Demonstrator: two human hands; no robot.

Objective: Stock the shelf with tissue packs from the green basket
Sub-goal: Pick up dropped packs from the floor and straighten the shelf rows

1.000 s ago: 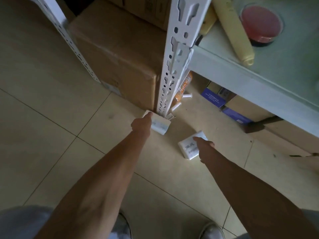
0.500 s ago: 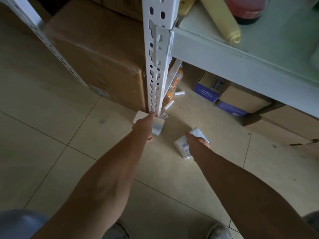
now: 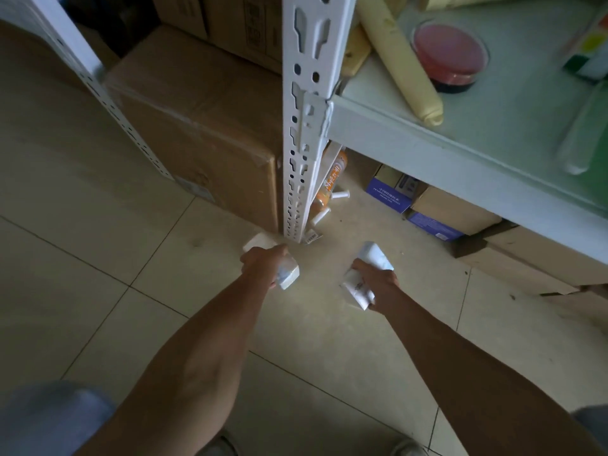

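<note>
Above tiled floor (image 3: 98,307), each hand grips a seemingly white tissue pack.

No text is legible. Print appears on the blue box (image 3: 389,194), the orange tube (image 3: 332,179) and a tissue pack (image 3: 357,288), too blurred to read.

We see a beige tiled floor (image 3: 98,258) bearing a large brown cardboard box (image 3: 197,133) beside the white slotted metal shelf post (image 3: 302,126). The pale green shelf board (image 3: 493,126) carries a cream plastic tube (image 3: 404,67) and a red-lidded round tub (image 3: 449,55).
</note>
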